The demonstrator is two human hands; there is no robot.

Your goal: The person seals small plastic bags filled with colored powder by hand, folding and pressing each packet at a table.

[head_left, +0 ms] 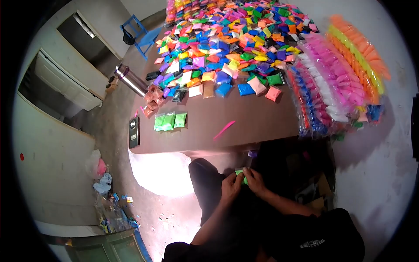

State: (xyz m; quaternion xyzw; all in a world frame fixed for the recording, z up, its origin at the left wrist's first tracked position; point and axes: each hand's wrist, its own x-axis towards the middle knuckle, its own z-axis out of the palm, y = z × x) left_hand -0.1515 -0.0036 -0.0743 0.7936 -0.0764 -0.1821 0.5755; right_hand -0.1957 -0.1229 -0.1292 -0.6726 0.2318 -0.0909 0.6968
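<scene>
Above my lap, in front of the table's near edge, both hands hold one small light-green packet (239, 172). My left hand (230, 187) grips its left side and my right hand (255, 182) its right side, thumbs on top. The fingers underneath are hidden. On the table (196, 135) ahead lie several matching green packets (168, 122) side by side. To their right is a pink plastic stick (224, 130), flat and slim. A dark device with a round dial (134, 132) lies at the table's left edge.
A big heap of coloured packets (231, 48) covers the far table. Long plastic sleeves of packets (336, 74) lie along the right side. A steel flask (131, 80) and brown packets (153, 99) stand at left. A blue chair (142, 37) is beyond.
</scene>
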